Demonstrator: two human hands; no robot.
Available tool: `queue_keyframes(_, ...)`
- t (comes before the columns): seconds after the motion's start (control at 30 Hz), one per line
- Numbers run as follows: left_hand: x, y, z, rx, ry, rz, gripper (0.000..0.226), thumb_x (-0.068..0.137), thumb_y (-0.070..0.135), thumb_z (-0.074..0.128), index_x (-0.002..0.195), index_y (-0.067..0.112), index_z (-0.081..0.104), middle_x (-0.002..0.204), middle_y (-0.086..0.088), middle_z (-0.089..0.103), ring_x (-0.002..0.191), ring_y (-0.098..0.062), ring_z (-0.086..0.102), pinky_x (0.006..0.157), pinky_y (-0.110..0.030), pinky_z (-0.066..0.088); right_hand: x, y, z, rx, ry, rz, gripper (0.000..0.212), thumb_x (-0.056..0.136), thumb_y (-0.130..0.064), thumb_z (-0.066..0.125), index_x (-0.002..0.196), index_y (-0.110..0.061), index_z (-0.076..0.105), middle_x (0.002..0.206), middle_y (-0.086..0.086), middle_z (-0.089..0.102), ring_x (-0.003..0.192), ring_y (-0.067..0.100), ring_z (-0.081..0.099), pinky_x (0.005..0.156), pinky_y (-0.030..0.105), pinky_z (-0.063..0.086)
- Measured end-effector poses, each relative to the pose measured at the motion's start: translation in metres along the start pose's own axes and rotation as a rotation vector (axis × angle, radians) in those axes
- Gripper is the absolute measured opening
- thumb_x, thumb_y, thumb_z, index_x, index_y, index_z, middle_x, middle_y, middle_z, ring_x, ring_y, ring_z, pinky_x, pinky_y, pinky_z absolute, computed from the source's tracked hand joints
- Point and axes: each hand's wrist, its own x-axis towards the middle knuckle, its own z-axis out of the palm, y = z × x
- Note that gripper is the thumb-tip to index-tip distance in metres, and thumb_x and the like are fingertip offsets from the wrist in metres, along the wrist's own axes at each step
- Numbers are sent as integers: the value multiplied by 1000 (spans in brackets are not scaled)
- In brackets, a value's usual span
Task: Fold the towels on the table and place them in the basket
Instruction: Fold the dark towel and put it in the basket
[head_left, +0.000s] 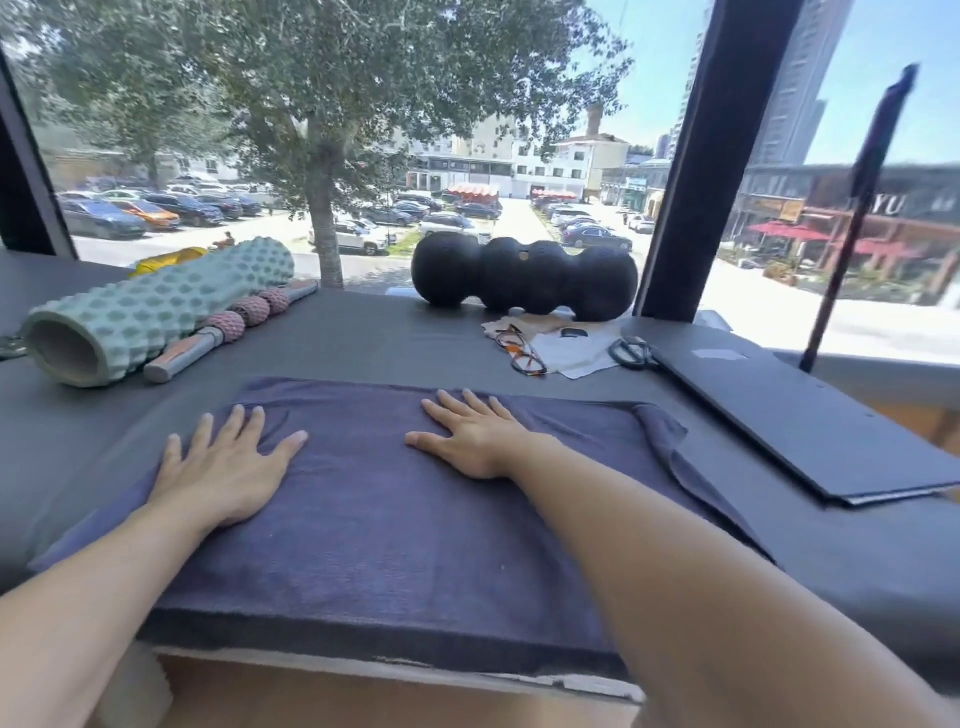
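Towel: a dark blue towel (374, 519) lies spread on the grey table (363, 343), its near edge reaching the table's front lip; its right end is rumpled, with a corner flapped over just beside the laptop.
Left hand: the left hand (228, 467) lies palm down on the towel's left part, fingers straight and spread, gripping nothing.
Right hand: the right hand (472, 436) lies flat on the towel near its far edge, fingers splayed, thumb pointing toward the left hand; the two are apart, with bare cloth between them.
Basket: I can't see one from here.
Left side: a green knobbed foam roller (156, 312) lies at an angle, its hollow end facing us, with a pink-balled massage stick (234, 327) touching along its right side; both sit just beyond the towel's far left corner.
Far edge: a black lumpy roller (524, 275) rests against the window; in front of it are glasses (519, 351), a pale cloth (571, 348) and black scissors (631, 352).
Right side: a closed dark laptop (800, 415) lies at an angle, close to the towel's folded corner.
Open room: a bare grey strip runs between the towel's far edge and the window clutter, and another to the towel's left.
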Motion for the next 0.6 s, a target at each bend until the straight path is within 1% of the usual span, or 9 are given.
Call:
queue_keyframes(0.23, 0, 0, -3, 46, -5, -24, 86, 92, 78, 10, 162, 29, 4, 170, 9, -4, 157, -22, -4, 125, -50, 0, -53, 118, -20, -22, 21, 254, 81, 92, -79, 20, 161, -37, 10, 169, -8, 4, 156, 20, 0, 126, 45, 2)
queue_keyframes(0.3, 0, 5, -9, 118, -19, -44, 80, 96, 73, 13, 162, 29, 6, 170, 6, -2, 157, -26, -2, 124, -53, 3, -70, 142, -28, -37, 40, 270, 75, 96, -73, 25, 160, -35, 19, 169, -5, 13, 156, 20, 9, 126, 43, 7)
queue_keyframes(0.37, -4, 24, -18, 245, 35, 5, 66, 103, 55, 25, 162, 28, 9, 171, 1, 5, 156, -31, 0, 123, -57, 5, -86, 162, -35, -77, 120, 270, 60, 102, -61, 31, 155, -33, 36, 163, -1, 31, 151, 22, 25, 123, 41, 19)
queue_keyframes(0.43, -18, 64, -24, 314, 177, 175, 67, 98, 32, 46, 160, 26, 19, 169, -1, 17, 156, -30, 9, 124, -53, 11, -102, 182, -40, -127, 239, 313, 46, 105, -48, 35, 144, -31, 51, 150, 3, 48, 141, 26, 39, 116, 43, 31)
queue_keyframes(0.47, -31, 92, -24, 251, 245, 302, 68, 94, 24, 51, 157, 26, 27, 166, 0, 26, 154, -27, 17, 124, -48, 15, -108, 193, -40, -113, 284, 358, 42, 105, -42, 35, 138, -29, 56, 144, 4, 52, 136, 28, 43, 113, 44, 35)
queue_keyframes(0.5, -51, 122, -21, 125, 270, 452, 64, 92, 20, 53, 154, 26, 36, 162, 1, 34, 152, -23, 25, 123, -41, 20, -112, 204, -39, -73, 310, 408, 39, 105, -38, 35, 133, -26, 60, 140, 6, 55, 132, 29, 46, 110, 43, 38)
queue_keyframes(0.53, -75, 154, -16, -15, 248, 619, 57, 94, 22, 54, 150, 26, 43, 159, 3, 40, 150, -19, 29, 122, -35, 22, -114, 213, -38, -25, 324, 452, 38, 104, -35, 36, 128, -22, 63, 137, 8, 56, 129, 30, 48, 109, 43, 39)
queue_keyframes(0.57, -101, 186, -6, -105, 192, 786, 51, 98, 30, 54, 148, 26, 46, 158, 5, 42, 150, -15, 29, 122, -31, 20, -115, 220, -35, 17, 334, 480, 37, 104, -34, 38, 125, -20, 64, 136, 11, 58, 126, 31, 50, 107, 42, 41)
queue_keyframes(0.6, -130, 215, 5, -135, 133, 937, 53, 99, 42, 54, 148, 26, 46, 158, 6, 41, 151, -13, 26, 123, -29, 17, -115, 224, -32, 45, 348, 489, 36, 103, -33, 40, 123, -17, 65, 134, 14, 59, 124, 33, 52, 106, 42, 42)
